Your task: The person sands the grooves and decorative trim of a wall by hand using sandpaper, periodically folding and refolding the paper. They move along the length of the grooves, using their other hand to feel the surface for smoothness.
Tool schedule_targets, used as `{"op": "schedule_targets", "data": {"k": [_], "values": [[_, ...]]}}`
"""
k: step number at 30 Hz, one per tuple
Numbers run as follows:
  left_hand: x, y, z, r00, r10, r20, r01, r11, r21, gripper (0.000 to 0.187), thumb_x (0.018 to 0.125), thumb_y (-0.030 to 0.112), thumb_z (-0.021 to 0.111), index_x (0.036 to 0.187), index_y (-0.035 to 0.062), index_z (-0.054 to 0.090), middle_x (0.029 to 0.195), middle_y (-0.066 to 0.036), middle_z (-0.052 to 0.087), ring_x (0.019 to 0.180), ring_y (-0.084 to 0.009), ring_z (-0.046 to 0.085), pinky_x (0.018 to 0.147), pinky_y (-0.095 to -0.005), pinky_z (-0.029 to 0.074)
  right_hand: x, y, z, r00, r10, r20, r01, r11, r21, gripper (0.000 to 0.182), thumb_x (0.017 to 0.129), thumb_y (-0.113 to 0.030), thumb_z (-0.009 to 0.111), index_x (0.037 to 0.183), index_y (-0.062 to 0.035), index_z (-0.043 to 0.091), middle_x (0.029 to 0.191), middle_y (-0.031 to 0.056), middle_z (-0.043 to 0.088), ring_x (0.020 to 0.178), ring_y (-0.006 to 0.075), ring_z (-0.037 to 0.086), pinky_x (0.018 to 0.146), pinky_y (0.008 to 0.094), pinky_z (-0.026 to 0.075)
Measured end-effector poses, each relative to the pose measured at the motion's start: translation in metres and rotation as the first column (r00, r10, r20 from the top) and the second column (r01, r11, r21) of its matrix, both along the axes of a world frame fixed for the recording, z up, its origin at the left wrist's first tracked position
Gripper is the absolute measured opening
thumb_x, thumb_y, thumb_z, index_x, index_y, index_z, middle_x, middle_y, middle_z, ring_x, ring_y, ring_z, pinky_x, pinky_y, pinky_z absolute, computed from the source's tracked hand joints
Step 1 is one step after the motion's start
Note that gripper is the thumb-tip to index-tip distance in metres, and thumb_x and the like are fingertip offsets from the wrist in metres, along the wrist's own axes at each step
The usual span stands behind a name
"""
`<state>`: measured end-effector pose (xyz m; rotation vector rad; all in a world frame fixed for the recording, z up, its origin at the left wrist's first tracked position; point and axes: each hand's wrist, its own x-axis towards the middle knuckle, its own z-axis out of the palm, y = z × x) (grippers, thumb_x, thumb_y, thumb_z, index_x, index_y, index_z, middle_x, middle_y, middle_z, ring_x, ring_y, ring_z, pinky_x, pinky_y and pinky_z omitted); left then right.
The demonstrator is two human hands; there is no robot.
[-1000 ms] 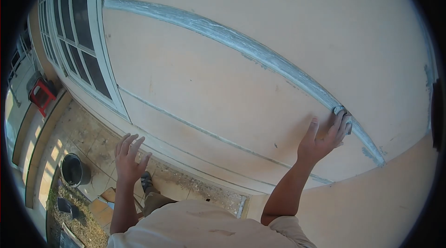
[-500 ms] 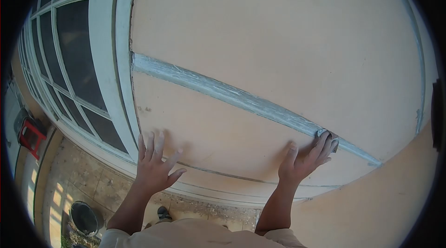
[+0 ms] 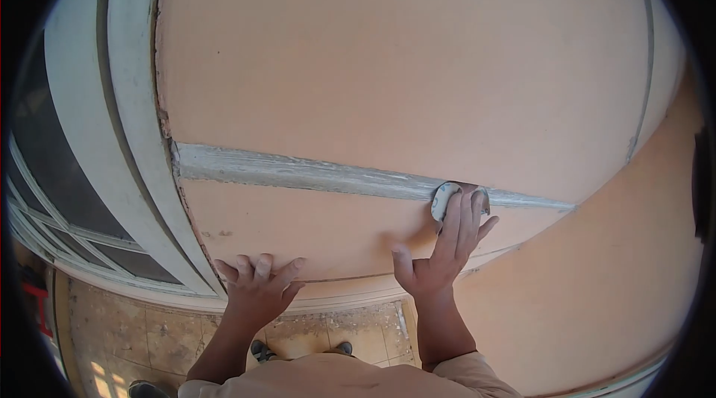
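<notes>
A piece of sandpaper (image 3: 444, 200), curled at its edges with a pale printed back, lies on the narrow grey wooden strip (image 3: 313, 174) crossing the peach wall. The fingers of my right hand (image 3: 440, 260) press it against the strip, while the thumb stands apart, lower on the wall. My left hand (image 3: 257, 290) rests its spread fingers on the wall (image 3: 321, 230) below the strip, near the window frame, holding nothing. The sandpaper's underside is hidden.
At left is a pale window frame (image 3: 134, 100) with dark panes. A second wall (image 3: 567, 308) meets this one at the right. Below lie floor tiles (image 3: 171, 335), my shoes (image 3: 261, 350), part of a dark bucket (image 3: 147, 389) and a red object (image 3: 37, 308) at the far left.
The camera view has turned, so the strip looks more level. My right hand and the sandpaper have slid somewhat left along the strip. My left hand stays on the wall.
</notes>
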<state>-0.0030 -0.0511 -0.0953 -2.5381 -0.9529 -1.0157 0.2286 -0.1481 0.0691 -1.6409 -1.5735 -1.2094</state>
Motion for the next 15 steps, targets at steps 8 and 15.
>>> {"op": "schedule_targets", "data": {"k": [8,15], "values": [[-0.002,0.004,0.0,1.0,-0.001,0.018,0.0,0.999,0.039,0.051,0.082,0.058,0.071,0.121,0.0268,0.067,0.117,-0.024,0.046,0.113,-0.0569,0.042,0.095,-0.0845,0.017,-0.032,0.014,0.01,0.994,0.1,-0.052,-0.098,0.995,0.024,0.094,0.089,-0.065,0.059,0.142,0.0114,0.044,0.148,0.0306,0.041,0.145,0.0501,0.027,0.111,0.0722,0.015],[-0.002,0.004,0.003,0.999,0.027,0.034,-0.027,1.0,-0.016,0.057,0.079,0.055,0.075,0.127,0.0265,0.063,0.12,-0.026,0.046,0.114,-0.058,0.042,0.099,-0.0834,0.014,-0.041,0.019,0.009,0.992,0.094,0.081,-0.082,0.986,-0.143,0.1,0.082,-0.069,0.064,0.143,0.0076,0.044,0.149,0.0262,0.042,0.144,0.0491,0.029,0.112,0.0722,0.013]]}}
